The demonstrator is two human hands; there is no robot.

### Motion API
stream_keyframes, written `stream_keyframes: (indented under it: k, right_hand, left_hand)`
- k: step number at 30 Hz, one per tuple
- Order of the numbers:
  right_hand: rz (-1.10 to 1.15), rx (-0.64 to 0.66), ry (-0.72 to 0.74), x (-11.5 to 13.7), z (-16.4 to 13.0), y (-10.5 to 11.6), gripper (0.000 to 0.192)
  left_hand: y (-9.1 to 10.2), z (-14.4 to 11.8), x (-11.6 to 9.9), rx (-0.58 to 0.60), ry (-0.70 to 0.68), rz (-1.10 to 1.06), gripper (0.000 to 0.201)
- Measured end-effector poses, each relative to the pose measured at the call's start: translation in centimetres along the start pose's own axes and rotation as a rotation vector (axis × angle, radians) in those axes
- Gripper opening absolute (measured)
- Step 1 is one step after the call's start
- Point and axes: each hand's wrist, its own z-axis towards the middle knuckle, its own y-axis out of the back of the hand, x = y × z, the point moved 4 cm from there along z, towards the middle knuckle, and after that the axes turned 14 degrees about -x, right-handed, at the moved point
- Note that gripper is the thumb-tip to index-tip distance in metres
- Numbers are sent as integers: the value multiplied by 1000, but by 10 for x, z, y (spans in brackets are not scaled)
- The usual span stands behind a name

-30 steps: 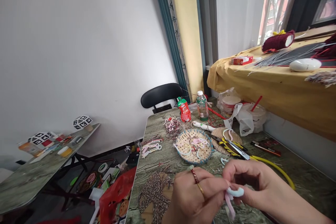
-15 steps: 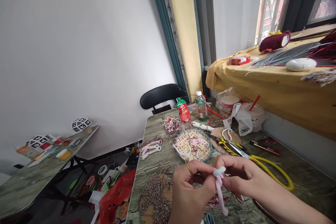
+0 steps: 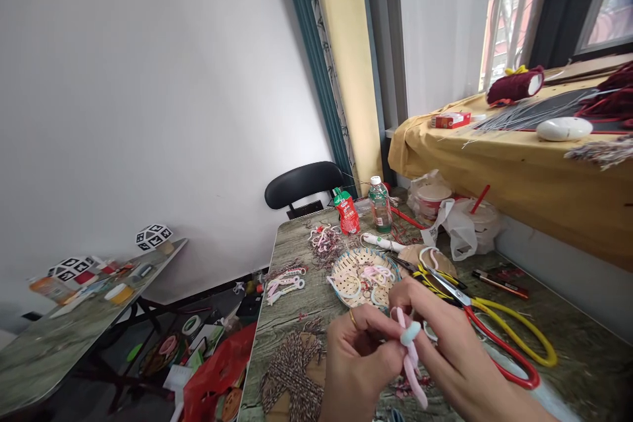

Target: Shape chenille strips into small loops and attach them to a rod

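Two scissors [image 3: 499, 333] beside basket [image 3: 363, 273].

Both hands work low over the near edge of the bench [image 3: 568, 316]. Directly ahead, the woven basket [image 3: 363, 273] blocks a straight forward reach. To the right, the large scissors [image 3: 499, 333] lie across the surface, handles toward the near side. To the left, a bundle of twisted cord [image 3: 291, 369] covers the near corner. The far end is crowded by a bottle [image 3: 380, 204], a red pouch [image 3: 347, 212] and plastic bags [image 3: 457, 224]. Bare surface remains at the right, beyond the scissors.
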Motion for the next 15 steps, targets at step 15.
stream_keyframes:
  k: [15]
  right_hand:
    - [176,288,-445,-39,16,35,32]
  left_hand:
    - [-1,-7,-39,126,-607,569,26]
